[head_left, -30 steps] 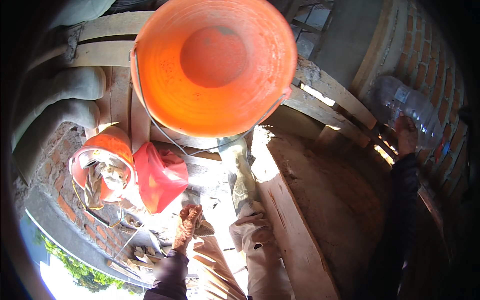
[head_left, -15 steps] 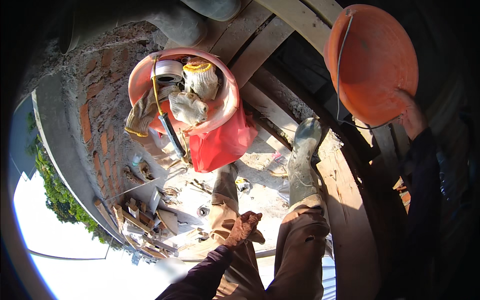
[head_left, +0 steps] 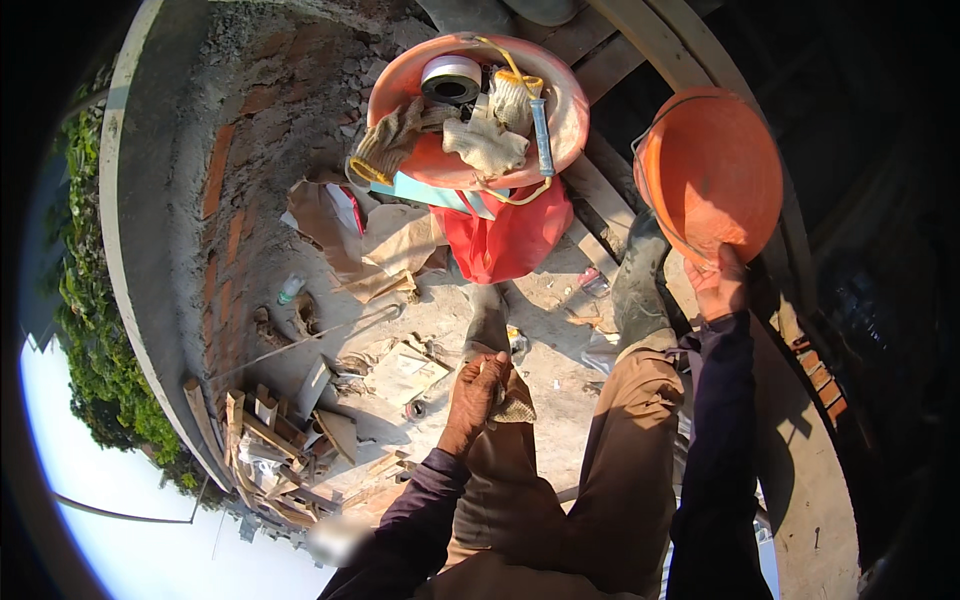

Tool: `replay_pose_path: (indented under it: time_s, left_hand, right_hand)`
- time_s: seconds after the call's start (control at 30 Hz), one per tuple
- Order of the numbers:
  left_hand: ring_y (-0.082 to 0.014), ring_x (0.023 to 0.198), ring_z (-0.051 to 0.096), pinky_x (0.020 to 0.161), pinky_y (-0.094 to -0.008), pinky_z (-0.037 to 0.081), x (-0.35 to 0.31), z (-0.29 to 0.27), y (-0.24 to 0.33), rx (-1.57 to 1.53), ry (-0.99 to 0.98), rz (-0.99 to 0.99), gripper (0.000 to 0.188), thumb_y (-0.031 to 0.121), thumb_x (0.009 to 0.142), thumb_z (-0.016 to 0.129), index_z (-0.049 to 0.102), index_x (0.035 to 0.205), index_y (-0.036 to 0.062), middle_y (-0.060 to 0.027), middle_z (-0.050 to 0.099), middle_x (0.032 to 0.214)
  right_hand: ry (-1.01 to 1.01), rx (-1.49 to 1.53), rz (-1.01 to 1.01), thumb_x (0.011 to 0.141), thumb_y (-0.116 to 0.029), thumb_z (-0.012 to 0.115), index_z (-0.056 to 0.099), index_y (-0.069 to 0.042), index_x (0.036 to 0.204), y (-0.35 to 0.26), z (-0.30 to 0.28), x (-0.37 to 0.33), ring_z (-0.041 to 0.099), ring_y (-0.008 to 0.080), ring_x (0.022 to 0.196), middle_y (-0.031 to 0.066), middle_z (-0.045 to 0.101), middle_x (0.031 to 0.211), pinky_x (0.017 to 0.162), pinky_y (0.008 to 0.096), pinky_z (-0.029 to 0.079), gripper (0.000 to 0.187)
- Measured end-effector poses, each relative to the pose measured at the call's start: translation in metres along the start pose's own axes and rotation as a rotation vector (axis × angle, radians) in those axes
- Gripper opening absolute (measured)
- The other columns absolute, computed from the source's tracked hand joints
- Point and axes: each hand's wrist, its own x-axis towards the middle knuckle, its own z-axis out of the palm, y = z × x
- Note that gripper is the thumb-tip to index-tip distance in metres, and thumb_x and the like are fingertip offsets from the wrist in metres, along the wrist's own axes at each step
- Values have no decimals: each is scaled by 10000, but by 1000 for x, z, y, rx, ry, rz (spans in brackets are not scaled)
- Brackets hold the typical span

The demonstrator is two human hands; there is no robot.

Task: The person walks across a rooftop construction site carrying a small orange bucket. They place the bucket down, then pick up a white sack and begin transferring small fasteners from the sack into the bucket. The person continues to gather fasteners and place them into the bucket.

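My right hand [head_left: 718, 285] grips the rim of an empty orange bucket [head_left: 712, 165], tilted so its inside faces me, its thin wire handle along the left side. Over my left leg, my closed left hand [head_left: 476, 395] holds a beige knitted piece [head_left: 516, 402] that looks like a work glove. Further forward stands another orange bucket [head_left: 572, 110]. Inside lie a roll of white tape [head_left: 450, 80], a grey-beige glove [head_left: 392, 145] with a yellow cuff and pale gloves [head_left: 485, 147]. A blue grip [head_left: 542, 135] shows on its yellow handle. Red sheeting [head_left: 492, 240] hangs beneath.
A rough brick wall [head_left: 225, 190] runs along the left. Scrap wood [head_left: 290, 440] is piled near its lower end, with torn brown paper [head_left: 370, 245] further forward. Planks [head_left: 800, 470] edge a dark space at right. Another person's boots [head_left: 470, 15] stand at the top.
The bucket in my right hand has come lower and to the left, nearer my knee. My view has shifted, so the filled bucket appears higher and further right. My left hand stays closed.
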Motion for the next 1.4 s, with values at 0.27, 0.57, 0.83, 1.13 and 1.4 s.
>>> replay_pose_path:
  time_s: [0.27, 0.57, 0.83, 1.13, 1.4]
  left_hand:
    - [-124, 725, 545, 689, -244, 466, -8, -39, 71, -168, -51, 194, 265, 247, 964, 605, 607, 1072, 5, -37, 604, 874]
    - [-75, 625, 563, 607, -234, 479, -55, -55, 62, 327, -122, -61, 352, 366, 952, 665, 646, 1074, 37, 4, 612, 760]
    - [-120, 593, 564, 564, -249, 455, -79, -50, 83, 301, -115, -78, 311, 318, 965, 611, 649, 874, 23, -38, 628, 707]
    - [-165, 803, 632, 746, -302, 545, -120, -53, 147, -39, -275, 74, 537, 499, 1031, 501, 631, 1187, 2, -95, 688, 897]
    - [-189, 810, 649, 766, -304, 573, -172, -58, 123, -222, -297, 137, 510, 456, 1012, 573, 656, 1106, -38, -79, 667, 849]
  right_hand:
    - [162, -159, 366, 909, -276, 682, 601, -92, 1169, 155, 4, -165, 692, 227, 824, 74, 692, 1091, 668, 391, 591, 328]
    - [116, -760, 224, 830, -302, 773, 521, -70, 1348, 172, 14, -222, 641, 207, 787, 115, 637, 1123, 657, 327, 564, 621]
    - [-888, -1710, -166, 852, -564, 675, 395, -105, 1525, 157, 81, -297, 389, 395, 1398, 234, 430, 1487, 1179, 494, 270, 862]
    - [-22, -727, -367, 974, -184, 643, 606, -5, 1160, 68, -27, -269, 684, 215, 980, 116, 709, 1106, 839, 328, 524, 261]
    - [-223, -192, -402, 992, -200, 660, 600, -62, 1247, 22, -46, -313, 621, 131, 1096, 47, 656, 1232, 992, 347, 490, 296]
